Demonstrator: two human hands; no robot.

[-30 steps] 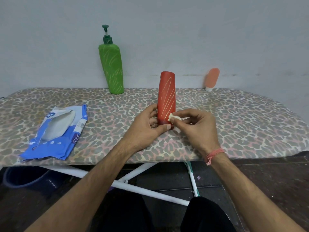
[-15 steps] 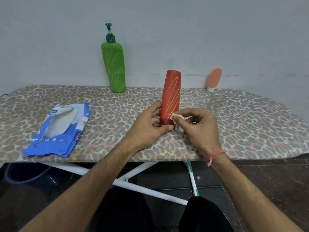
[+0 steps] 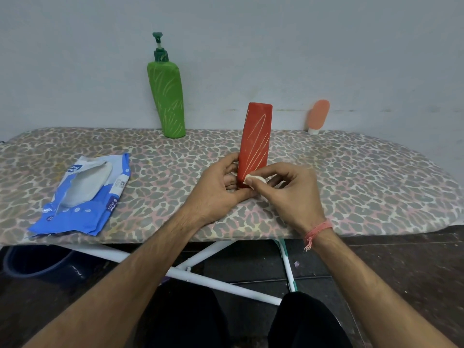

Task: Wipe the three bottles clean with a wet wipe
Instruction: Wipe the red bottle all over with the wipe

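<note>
A small wadded wet wipe [image 3: 255, 178] is pinched between the thumb and curled fingers of the right hand [image 3: 288, 190] and is pressed against the lower front of the red bottle [image 3: 254, 141]. The base of that bottle is gripped by the left hand [image 3: 218, 189], whose fingers are wrapped round its left side while the thumb is laid across the front near the bottom. A pink thread band [image 3: 316, 231] is worn on the right wrist.

The red bottle is held upright with a slight lean to the right, its base set on the ironing board [image 3: 351, 187], whose cover is printed in a leopard pattern. Pale diagonal streaks are seen on the bottle's front.

At the far edge of the board, by the wall, the green pump bottle [image 3: 167, 101] is stood upright, well to the left of the red one and marked with similar pale streaks. Further right along the same edge, the small peach bottle [image 3: 318, 116] is stood on its white cap and leaned against the wall.

On the left part of the board a blue wipes packet [image 3: 82, 194] is laid flat, its top torn open. White legs of the board are seen underneath, and a dark blue tub [image 3: 37, 263] is placed on the floor at the lower left.
</note>
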